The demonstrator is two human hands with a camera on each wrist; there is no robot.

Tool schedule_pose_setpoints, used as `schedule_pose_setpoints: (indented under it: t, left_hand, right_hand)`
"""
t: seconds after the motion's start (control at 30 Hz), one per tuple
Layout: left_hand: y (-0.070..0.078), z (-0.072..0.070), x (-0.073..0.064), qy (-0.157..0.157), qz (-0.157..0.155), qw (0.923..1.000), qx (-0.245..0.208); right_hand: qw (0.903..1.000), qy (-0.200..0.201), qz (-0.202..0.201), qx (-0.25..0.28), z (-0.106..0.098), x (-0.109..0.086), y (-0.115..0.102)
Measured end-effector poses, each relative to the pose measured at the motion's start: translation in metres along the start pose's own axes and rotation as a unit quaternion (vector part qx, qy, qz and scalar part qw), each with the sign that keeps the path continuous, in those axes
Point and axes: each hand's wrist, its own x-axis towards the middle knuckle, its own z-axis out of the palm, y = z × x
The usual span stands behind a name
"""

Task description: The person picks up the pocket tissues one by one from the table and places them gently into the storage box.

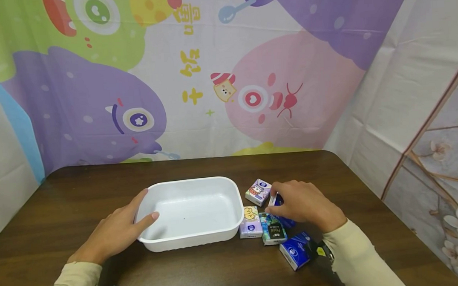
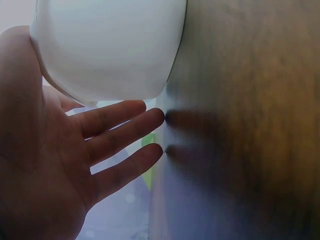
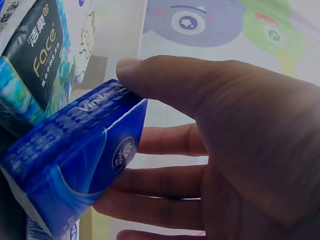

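Observation:
A white plastic basin (image 1: 191, 242) stands on the table, with my left hand (image 1: 111, 231) at its left end. The thumb reaches over the rim; the other fingers (image 2: 127, 125) extend straight along the outside, tips close to the tabletop. To the right of the basin, my right hand (image 1: 306, 203) pinches a blue Vinda tissue pack (image 3: 85, 150) between thumb and fingers, and the pack is tilted. Around it lie a lilac pack with a cartoon print (image 1: 259, 192), a yellow-and-lilac pack (image 1: 250, 222) and a teal Face tissue pack (image 1: 273, 228).
Another blue tissue pack (image 1: 296, 250) lies nearest me, beside the right wrist. The brown wooden table (image 1: 188, 272) meets a cartoon-printed curtain (image 1: 198, 131) at the back. A flowered panel (image 1: 442, 185) stands on the right.

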Motion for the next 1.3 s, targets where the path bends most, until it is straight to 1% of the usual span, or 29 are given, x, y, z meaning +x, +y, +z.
schedule_pose_setpoints:
  t: [0.4,0.53,0.67,0.87,1.03,1.17,1.3]
  left_hand:
    - [-0.0007,-0.0012,0.0001,0.002,-0.001,1.0000,0.000]
    - [-0.0005,-0.0007,0.0005,0.000,-0.002,1.0000,-0.001]
    - [-0.0006,0.0003,0.0010,-0.003,-0.002,1.0000,0.000]
    - [-0.0013,0.0005,0.0011,-0.003,-0.001,1.0000,0.000]
    - [-0.0012,-0.0002,0.0006,-0.005,-0.002,1.0000,-0.003]
    - [-0.0006,-0.0008,0.0004,-0.005,-0.002,1.0000,-0.003]
    - [-0.0005,-0.0005,0.0005,-0.005,-0.001,1.0000,-0.003]
  right_hand:
    - [0.9993,-0.037,0.003,-0.002,0.0003,0.0005,-0.0006]
    - [0.9992,-0.040,0.006,-0.001,0.0008,0.0008,-0.0012]
    - [0.9997,-0.022,0.003,0.000,0.0020,0.0011,-0.0011]
    - [0.9994,0.026,-0.023,-0.008,0.0046,0.0024,-0.0007]
    - [0.9978,0.055,-0.034,-0.012,0.0042,0.0024,-0.0014]
    - [0.9970,0.069,-0.036,-0.008,0.0025,0.0020,-0.0027]
    - [0.9969,0.071,-0.032,-0.004,0.0016,0.0022,-0.0037]
